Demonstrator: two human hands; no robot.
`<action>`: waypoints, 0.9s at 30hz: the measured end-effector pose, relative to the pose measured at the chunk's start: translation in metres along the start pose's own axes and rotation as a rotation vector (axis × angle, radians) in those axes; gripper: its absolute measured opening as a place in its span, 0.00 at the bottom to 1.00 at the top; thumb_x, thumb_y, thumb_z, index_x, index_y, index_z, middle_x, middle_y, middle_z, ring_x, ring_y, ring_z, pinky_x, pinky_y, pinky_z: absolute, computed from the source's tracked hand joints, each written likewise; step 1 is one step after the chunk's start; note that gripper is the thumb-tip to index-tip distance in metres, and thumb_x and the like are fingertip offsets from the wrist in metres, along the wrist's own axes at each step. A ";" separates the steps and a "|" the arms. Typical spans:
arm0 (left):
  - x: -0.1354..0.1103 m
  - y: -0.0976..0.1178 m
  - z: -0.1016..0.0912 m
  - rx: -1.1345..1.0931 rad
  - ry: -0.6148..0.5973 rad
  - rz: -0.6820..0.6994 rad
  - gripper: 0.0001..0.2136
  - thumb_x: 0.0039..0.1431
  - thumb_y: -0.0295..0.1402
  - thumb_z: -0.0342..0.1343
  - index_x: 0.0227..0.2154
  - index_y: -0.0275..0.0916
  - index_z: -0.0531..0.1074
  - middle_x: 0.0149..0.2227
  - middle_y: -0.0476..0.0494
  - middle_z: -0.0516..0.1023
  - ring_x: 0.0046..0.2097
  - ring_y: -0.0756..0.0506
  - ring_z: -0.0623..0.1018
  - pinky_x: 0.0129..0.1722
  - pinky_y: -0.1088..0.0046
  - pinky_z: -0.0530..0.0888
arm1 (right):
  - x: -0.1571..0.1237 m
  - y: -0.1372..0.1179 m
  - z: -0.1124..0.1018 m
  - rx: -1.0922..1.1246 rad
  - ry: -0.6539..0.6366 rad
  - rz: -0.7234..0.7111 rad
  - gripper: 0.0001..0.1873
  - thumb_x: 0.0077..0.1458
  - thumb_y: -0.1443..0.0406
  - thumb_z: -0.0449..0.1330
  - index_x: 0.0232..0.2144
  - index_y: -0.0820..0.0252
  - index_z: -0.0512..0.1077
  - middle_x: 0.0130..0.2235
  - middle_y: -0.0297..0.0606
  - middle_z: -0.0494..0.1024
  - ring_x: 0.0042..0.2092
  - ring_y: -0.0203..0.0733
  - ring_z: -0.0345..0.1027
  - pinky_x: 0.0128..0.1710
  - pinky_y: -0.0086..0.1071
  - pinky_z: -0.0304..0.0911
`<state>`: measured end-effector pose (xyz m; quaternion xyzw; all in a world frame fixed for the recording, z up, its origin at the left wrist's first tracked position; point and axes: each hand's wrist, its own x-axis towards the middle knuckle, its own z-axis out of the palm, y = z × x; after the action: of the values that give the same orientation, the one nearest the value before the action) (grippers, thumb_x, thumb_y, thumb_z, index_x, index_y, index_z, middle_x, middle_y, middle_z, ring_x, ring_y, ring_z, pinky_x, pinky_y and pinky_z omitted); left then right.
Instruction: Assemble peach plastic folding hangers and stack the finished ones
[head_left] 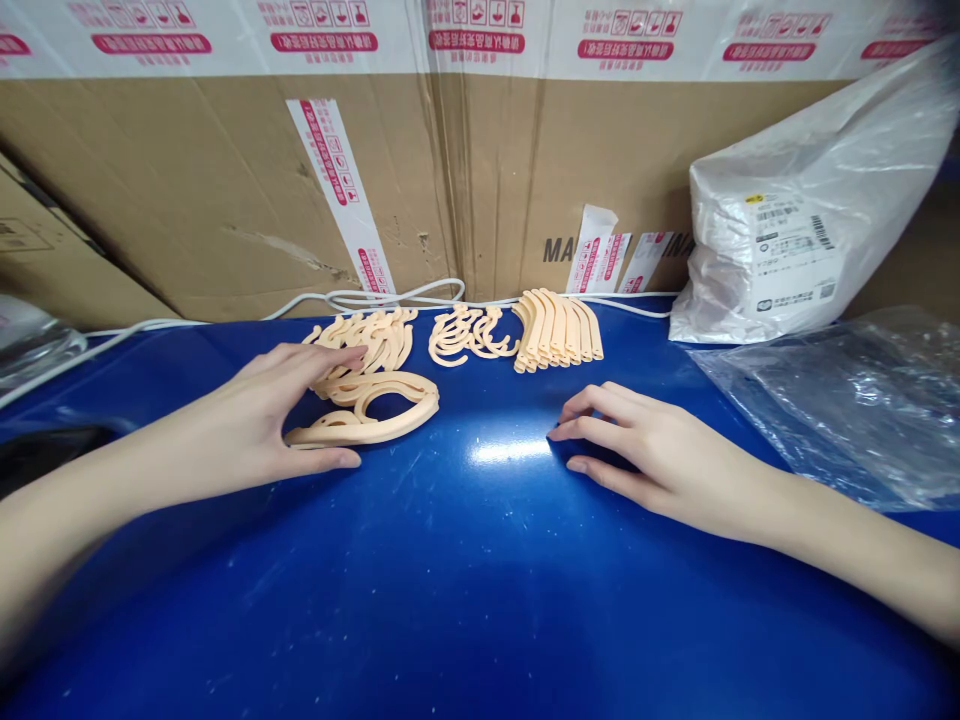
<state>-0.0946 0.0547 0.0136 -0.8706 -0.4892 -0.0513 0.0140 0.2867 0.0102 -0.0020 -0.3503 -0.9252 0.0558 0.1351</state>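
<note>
Having its grip spread wide around the folded hangers (pixel 390 431) on the table (pixel 480 600), the left hand (pixel 259 415) seems to clasp nothing; the right hand (pixel 667 450) is half-curled, empty. These hangers look joined (my judgement); hooks (pixel 442 350) and curved arms (pixel 559 330) behind lie loose, unassembled.

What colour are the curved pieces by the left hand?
Pale beige; the curved pieces show best in the head view.
</note>
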 end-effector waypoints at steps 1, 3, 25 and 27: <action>0.000 -0.003 0.001 -0.007 -0.009 -0.018 0.43 0.47 0.60 0.55 0.63 0.44 0.53 0.58 0.40 0.65 0.58 0.36 0.64 0.58 0.58 0.63 | 0.000 0.000 0.000 0.002 0.001 -0.001 0.15 0.65 0.61 0.50 0.47 0.59 0.71 0.47 0.43 0.70 0.45 0.42 0.67 0.46 0.38 0.67; 0.000 -0.007 0.003 -0.017 -0.015 -0.047 0.43 0.47 0.59 0.55 0.63 0.45 0.53 0.58 0.40 0.65 0.58 0.35 0.64 0.58 0.57 0.61 | 0.000 0.000 0.000 0.005 0.005 -0.002 0.14 0.64 0.61 0.50 0.47 0.59 0.71 0.47 0.43 0.70 0.45 0.42 0.68 0.46 0.38 0.67; 0.000 -0.012 -0.003 0.001 -0.094 -0.188 0.42 0.44 0.54 0.53 0.62 0.37 0.56 0.54 0.38 0.68 0.57 0.34 0.64 0.59 0.57 0.58 | 0.001 0.000 0.001 -0.013 0.005 -0.006 0.14 0.65 0.61 0.50 0.47 0.59 0.71 0.47 0.43 0.70 0.45 0.42 0.68 0.46 0.39 0.67; 0.000 -0.011 -0.006 0.007 -0.110 -0.216 0.43 0.42 0.54 0.52 0.62 0.37 0.57 0.54 0.38 0.69 0.57 0.34 0.63 0.59 0.57 0.58 | 0.001 0.000 0.001 -0.010 0.010 -0.008 0.14 0.64 0.61 0.50 0.47 0.59 0.71 0.47 0.43 0.70 0.45 0.42 0.68 0.46 0.38 0.67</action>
<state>-0.1048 0.0603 0.0197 -0.8142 -0.5803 -0.0029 -0.0154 0.2855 0.0104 -0.0029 -0.3477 -0.9260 0.0490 0.1384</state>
